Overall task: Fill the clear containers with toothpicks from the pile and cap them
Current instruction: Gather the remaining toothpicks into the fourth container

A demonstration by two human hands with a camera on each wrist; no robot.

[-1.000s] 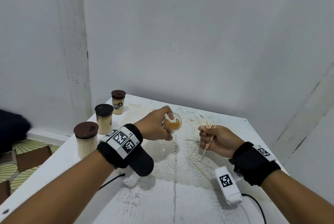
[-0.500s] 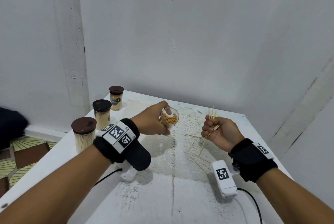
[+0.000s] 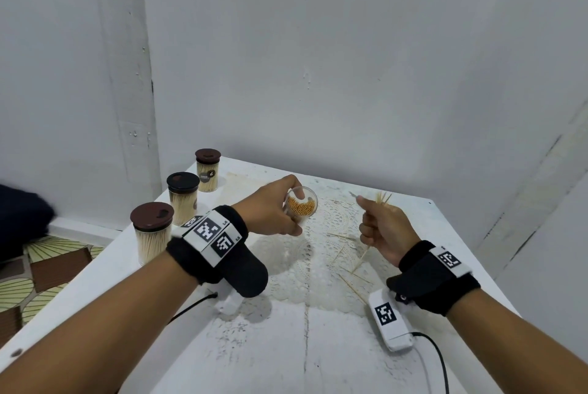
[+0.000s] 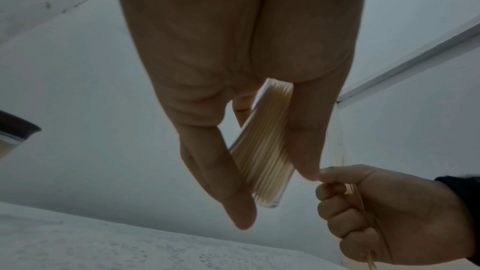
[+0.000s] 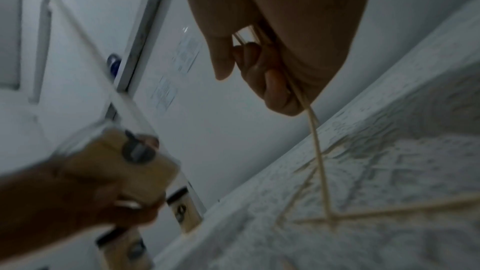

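My left hand [image 3: 270,207] grips an uncapped clear container [image 3: 301,204], tilted so its mouth faces me, packed with toothpicks; in the left wrist view the container [image 4: 262,147] sits between thumb and fingers. My right hand [image 3: 383,225] is curled round a small bunch of toothpicks [image 3: 382,198], tips sticking up above the fist and one long end hanging below [image 3: 362,258]. The two hands are a short way apart above a white lace mat [image 3: 327,234]. A few loose toothpicks [image 3: 353,287] lie on the mat. The right wrist view shows the held toothpicks [image 5: 315,130] trailing down.
Three capped containers full of toothpicks stand along the table's left edge: near [image 3: 152,233], middle [image 3: 183,198], far [image 3: 207,169]. The white table [image 3: 302,346] meets walls behind. A cable [image 3: 436,358] runs off the front right. Patterned floor [image 3: 38,272] lies left.
Both hands have risen slightly and the right hand has turned its bunch more upright; the left hand keeps the container tilted. The view has shifted a little.
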